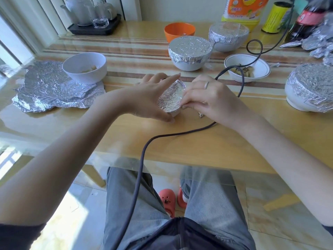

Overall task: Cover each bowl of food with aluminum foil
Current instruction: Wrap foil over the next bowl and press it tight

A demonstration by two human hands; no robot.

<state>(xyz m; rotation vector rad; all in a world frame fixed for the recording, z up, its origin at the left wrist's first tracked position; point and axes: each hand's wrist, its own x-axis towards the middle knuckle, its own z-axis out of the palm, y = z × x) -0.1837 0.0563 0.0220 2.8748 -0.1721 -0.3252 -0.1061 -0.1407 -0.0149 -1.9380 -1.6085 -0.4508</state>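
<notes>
Pinching the foil point(172, 98) at the rim of a small bowl point(175, 112), the right hand point(207, 98) curls its fingertips point(183, 103) on the edge nearest them. The left hand point(153, 96) cups the bowl's other side, fingers spread and fairly straight (thumb low by the base). Beyond the fingers stand three foil-covered bowls point(190, 51), an open white bowl point(84, 67) resting on crumpled foil sheets point(48, 87), an orange bowl point(179, 30), and a rimmed bowl point(259, 67) crossed by a dark cable point(144, 154).
</notes>
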